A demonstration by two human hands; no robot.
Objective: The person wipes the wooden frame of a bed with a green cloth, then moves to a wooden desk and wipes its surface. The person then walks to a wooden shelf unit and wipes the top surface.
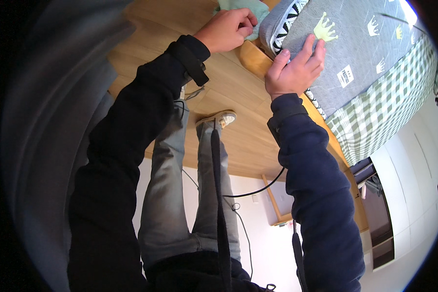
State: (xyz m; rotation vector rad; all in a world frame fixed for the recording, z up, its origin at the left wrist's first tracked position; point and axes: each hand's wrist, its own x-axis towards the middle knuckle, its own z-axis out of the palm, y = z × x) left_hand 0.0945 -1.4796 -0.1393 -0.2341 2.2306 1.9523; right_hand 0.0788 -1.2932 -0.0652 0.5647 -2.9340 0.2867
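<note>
My left hand [231, 31] is at the top of the view, its fingers curled over a mint-green cloth [261, 14] beside the bed corner. Whether the fingers pinch the cloth is hidden. My right hand [295, 69] lies against the edge of a grey mattress pad [345, 47] printed with crowns, fingers spread and thumb near the border. A black-and-white zigzag trim [286, 27] runs along the pad's side. Beneath it shows the rounded wooden bed frame [255, 58].
A green-and-white checked cloth [387, 98] covers the bed beyond the pad. Grey curtain-like fabric [47, 146] hangs at left. Wood flooring [222, 153] lies under my feet. Black cables and straps hang in front of my body. A white cabinet [405, 175] with dark open shelves stands at right.
</note>
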